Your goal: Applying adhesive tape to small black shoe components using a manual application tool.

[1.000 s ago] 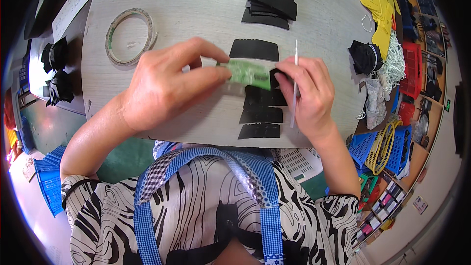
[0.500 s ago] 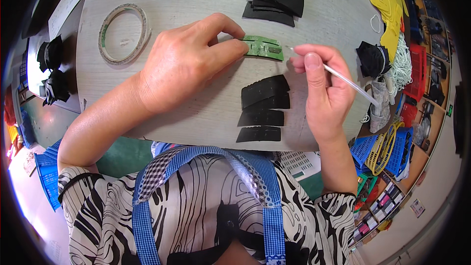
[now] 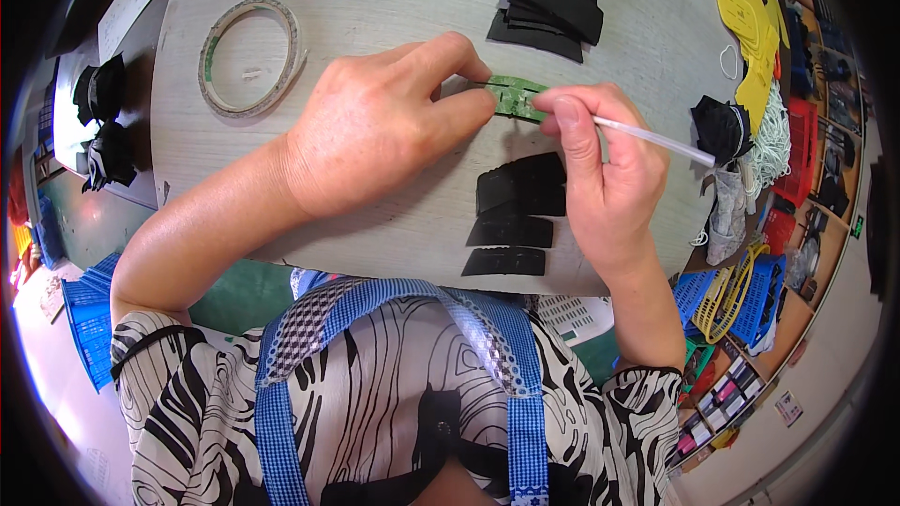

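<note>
The left hand [image 3: 375, 126] pinches a green strip [image 3: 515, 96] on the worktop [image 3: 394, 0]. The right hand [image 3: 605, 173] fingers close around a thin white stick [image 3: 647, 136], thumb pressing the strip.

Green strip [image 3: 514, 96] between both hands' fingers [image 3: 466, 112]

tape ring [image 3: 251, 56], yellow cut-outs [image 3: 745, 14]
</note>
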{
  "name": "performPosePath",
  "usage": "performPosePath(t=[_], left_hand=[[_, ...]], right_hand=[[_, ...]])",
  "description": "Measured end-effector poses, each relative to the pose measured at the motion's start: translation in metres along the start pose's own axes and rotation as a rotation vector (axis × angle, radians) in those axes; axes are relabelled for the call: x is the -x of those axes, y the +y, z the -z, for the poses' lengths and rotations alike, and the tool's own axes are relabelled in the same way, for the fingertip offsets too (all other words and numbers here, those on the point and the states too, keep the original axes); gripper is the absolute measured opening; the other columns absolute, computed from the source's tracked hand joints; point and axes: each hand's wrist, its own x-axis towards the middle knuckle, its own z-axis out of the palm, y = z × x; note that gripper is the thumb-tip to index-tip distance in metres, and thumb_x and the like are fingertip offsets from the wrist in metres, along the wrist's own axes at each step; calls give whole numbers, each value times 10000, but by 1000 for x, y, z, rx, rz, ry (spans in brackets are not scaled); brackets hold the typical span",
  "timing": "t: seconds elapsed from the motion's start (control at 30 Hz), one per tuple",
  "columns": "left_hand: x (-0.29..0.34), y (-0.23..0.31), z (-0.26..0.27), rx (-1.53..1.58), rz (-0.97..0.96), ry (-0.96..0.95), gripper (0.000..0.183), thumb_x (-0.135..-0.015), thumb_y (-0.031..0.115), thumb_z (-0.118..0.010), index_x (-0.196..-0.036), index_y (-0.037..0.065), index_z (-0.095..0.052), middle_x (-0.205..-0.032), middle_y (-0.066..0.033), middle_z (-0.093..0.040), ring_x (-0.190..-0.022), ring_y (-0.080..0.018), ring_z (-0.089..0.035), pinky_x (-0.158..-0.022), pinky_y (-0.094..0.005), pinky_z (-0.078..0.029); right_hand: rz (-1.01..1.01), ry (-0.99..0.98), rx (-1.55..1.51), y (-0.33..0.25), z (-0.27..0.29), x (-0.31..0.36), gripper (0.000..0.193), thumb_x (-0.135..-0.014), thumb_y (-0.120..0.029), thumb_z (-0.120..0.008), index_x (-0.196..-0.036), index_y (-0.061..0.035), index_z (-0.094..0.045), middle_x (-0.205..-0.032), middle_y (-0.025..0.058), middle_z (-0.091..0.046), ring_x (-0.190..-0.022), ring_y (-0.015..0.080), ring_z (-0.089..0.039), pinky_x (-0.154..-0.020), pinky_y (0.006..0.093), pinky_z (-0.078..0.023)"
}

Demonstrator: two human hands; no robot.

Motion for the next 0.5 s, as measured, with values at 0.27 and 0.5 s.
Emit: performPosePath(t=[0.27,0.5], left_hand=[[0,3,-1,-9,6,9,309,-787,83,-742,-1094,110,-763,-1132,-66,-697,-793,-183,-709,-619,-324,-593],[-1,2,-2,-37,-30,-19,320,-780,90,-745,-1099,111,-763,-1103,-54,-690,-777,-175,-699,-608,-319,-588]], right_hand=[[4,-32,-33,-5,-7,-9,154,-1018,-142,-716,-942,-8,-711,-874,129,-705,-789,341,-663,-702,424,-527],[189,-20,124,-1,-10,-16,144,-1026,-137,-704,-948,-16,-713,-882,133,-708,-815,349,-674,-712,426,-531]])
